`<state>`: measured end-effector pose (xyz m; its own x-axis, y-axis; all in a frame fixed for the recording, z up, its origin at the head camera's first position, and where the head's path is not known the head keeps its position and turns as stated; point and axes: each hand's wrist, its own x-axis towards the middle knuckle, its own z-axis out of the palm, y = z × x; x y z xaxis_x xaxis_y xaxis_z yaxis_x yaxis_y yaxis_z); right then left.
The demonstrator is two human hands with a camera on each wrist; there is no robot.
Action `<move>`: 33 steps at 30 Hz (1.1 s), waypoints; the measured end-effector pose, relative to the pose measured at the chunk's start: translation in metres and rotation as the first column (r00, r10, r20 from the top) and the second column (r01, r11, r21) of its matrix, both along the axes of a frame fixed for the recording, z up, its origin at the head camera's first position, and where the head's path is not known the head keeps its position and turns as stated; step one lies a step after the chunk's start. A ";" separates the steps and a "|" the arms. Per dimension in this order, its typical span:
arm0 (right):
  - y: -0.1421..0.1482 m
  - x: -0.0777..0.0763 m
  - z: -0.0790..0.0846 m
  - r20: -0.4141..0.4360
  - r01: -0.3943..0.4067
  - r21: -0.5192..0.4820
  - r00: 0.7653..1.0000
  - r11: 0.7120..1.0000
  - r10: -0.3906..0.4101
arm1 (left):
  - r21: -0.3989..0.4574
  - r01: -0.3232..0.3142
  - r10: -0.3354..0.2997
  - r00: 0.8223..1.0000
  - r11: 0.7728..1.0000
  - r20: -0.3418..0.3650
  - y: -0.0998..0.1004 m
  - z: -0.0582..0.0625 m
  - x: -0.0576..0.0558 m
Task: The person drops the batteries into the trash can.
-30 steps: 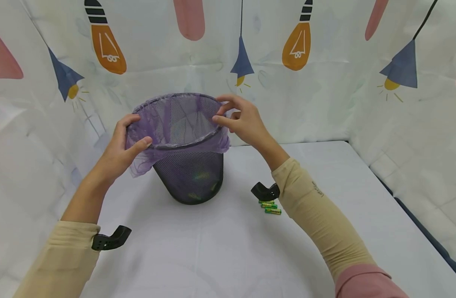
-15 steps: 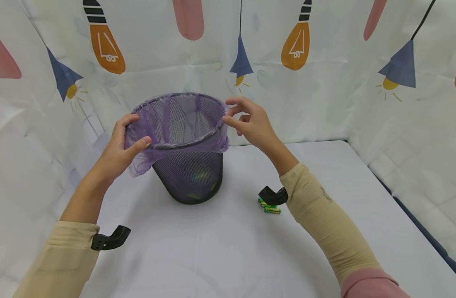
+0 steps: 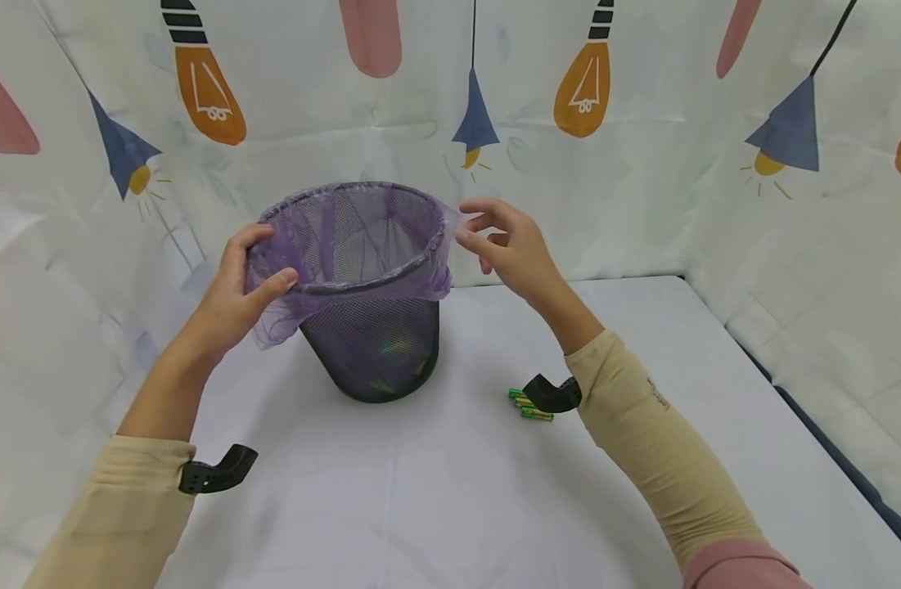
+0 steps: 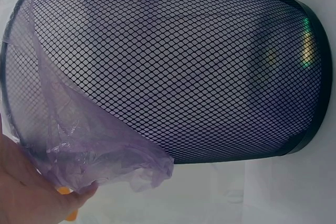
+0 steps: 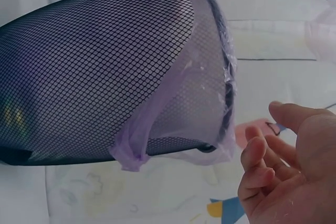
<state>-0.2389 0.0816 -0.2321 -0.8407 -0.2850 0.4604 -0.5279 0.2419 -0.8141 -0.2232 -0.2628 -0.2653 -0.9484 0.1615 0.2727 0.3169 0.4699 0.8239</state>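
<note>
A black mesh wastebasket (image 3: 376, 343) stands tilted on the white table, lined with a thin purple plastic bag (image 3: 421, 282) folded over its rim. My left hand (image 3: 232, 294) grips the rim and bag at the left, thumb over the near edge; in the left wrist view the hand (image 4: 31, 187) is partly cut off. Beside the right rim is my right hand (image 3: 512, 245), fingers loosely bent, with a bit of bag sticking out toward the fingertips. The right wrist view shows this hand (image 5: 286, 161) just apart from the bag, thumb and fingers spread.
Several green batteries (image 3: 536, 413) lie on the table (image 3: 421, 507) right of the basket, partly behind the right wrist's black camera mount (image 3: 553, 394). Green-yellow shapes (image 4: 307, 45) show through the basket's mesh near its bottom. A printed curtain (image 3: 649, 180) hangs behind.
My right hand has moved away from the rim to the right, and a bit of the bag now sticks out on that side. The left hand and basket have stayed put.
</note>
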 end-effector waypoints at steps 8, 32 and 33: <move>0.007 0.001 -0.006 0.021 0.011 -0.020 1.000 1.000 -0.010 | -0.004 0.000 0.000 1.000 1.000 0.003 0.000 0.000 -0.001; 0.036 -0.018 -0.054 0.118 0.046 -0.055 0.992 0.997 -0.039 | 0.001 0.006 -0.006 1.000 1.000 0.001 0.000 0.000 -0.001; 0.037 -0.018 -0.056 0.123 0.045 -0.059 0.992 0.997 -0.037 | 0.000 0.005 -0.005 1.000 1.000 0.002 0.000 0.000 -0.001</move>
<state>-0.2569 0.1186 -0.2876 -0.9019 -0.2233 0.3698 -0.4148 0.2088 -0.8856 -0.2245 -0.2628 -0.2654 -0.9480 0.1665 0.2711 0.3180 0.4686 0.8242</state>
